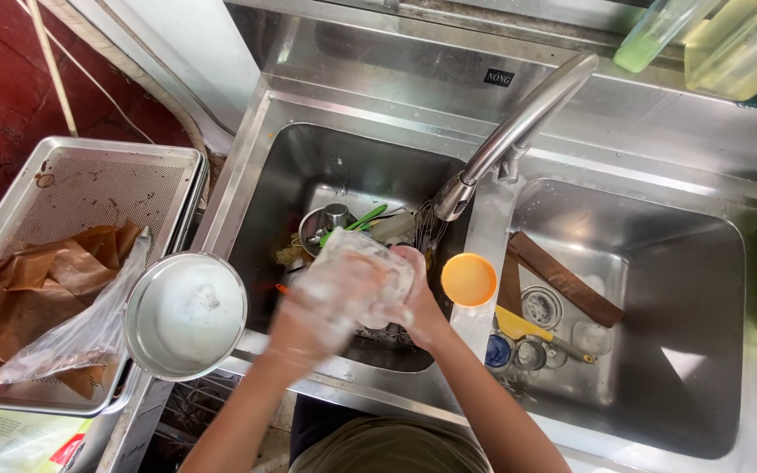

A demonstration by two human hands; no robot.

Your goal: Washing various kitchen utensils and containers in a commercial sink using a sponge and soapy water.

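Clear container (363, 263) held over the left sink basin (308, 166), near its front edge, probably so suds drip inside. Right hand (418, 302) wrapped around its right side, fingers curled. Left hand (321, 311) soapy and blurred, pressed on it; finger state impossible to tell.

One head-worn camera looks steeply down from close above the hands (361, 298), facing forward over the double sink (484, 219) just beyond them.
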